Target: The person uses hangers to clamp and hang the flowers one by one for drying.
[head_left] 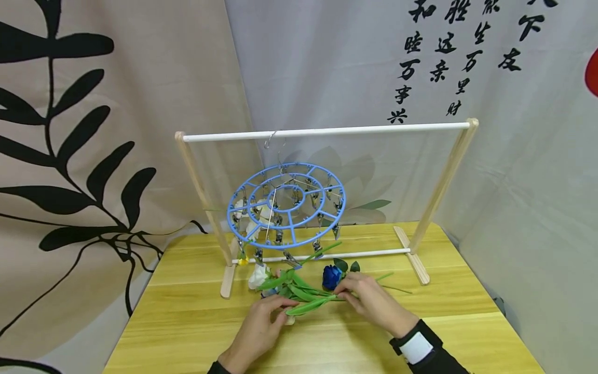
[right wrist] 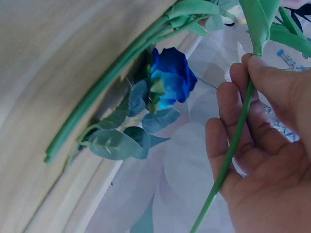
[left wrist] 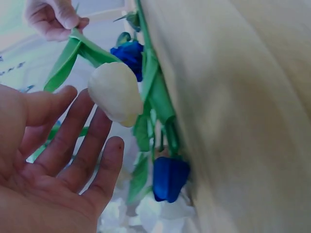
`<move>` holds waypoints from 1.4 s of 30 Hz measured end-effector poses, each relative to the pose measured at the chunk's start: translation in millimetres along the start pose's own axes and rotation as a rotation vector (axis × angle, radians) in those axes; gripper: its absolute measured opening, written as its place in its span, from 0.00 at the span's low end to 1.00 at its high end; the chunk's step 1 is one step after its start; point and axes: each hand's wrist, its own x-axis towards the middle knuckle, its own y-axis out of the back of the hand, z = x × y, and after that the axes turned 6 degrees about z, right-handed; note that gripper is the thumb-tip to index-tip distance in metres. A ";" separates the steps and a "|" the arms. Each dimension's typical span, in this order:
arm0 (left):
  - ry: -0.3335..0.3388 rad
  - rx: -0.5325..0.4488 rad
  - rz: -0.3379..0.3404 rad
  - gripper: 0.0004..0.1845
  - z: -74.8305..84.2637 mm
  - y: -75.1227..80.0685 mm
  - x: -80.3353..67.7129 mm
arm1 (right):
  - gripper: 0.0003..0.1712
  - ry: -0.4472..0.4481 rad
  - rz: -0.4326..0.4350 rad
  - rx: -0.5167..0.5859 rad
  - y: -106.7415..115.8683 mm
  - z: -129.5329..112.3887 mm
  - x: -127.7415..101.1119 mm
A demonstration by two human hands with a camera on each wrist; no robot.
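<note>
A bunch of artificial flowers lies on the wooden table (head_left: 187, 311) in front of a rack. My right hand (head_left: 347, 291) (right wrist: 248, 73) pinches the green stem (right wrist: 233, 145) of a white tulip (left wrist: 114, 92), lifted just off the table. My left hand (head_left: 280, 312) (left wrist: 90, 116) is open beside the white bud, its fingers relaxed and holding nothing. A blue rose (head_left: 331, 275) (right wrist: 170, 75) and a blue tulip (left wrist: 169, 177) lie on the tabletop among green leaves (head_left: 299, 291). Another white bloom (head_left: 258, 275) lies by the rack's foot.
A wooden rack with a white top bar (head_left: 327, 131) stands across the back of the table. A round blue clip hanger (head_left: 287, 205) hangs from it by a hook, with several metal clips and some white pieces clipped on. Printed curtains hang behind.
</note>
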 end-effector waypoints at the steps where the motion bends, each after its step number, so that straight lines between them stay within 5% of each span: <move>1: -0.001 -0.014 0.014 0.12 1.8 1.2 -0.1 | 0.10 -0.001 0.000 -0.007 1.7 -0.8 0.4; 7: -0.043 -0.050 0.062 0.14 14.8 3.0 2.1 | 0.10 0.028 0.024 -0.072 9.2 -8.0 3.9; 14: -0.145 0.041 -0.015 0.11 28.3 -4.8 6.5 | 0.10 0.119 0.058 -0.150 13.2 -18.3 8.3; 30: -0.095 0.064 -0.028 0.06 34.6 -12.8 14.0 | 0.13 0.269 0.151 -0.199 18.8 -20.8 13.1; 36: -0.111 0.082 0.037 0.05 37.3 -14.7 13.7 | 0.16 0.286 0.196 -0.169 27.0 -25.6 18.5; 42: -0.098 0.078 0.069 0.06 40.2 -18.1 12.8 | 0.18 0.164 0.283 0.020 47.1 -32.9 32.9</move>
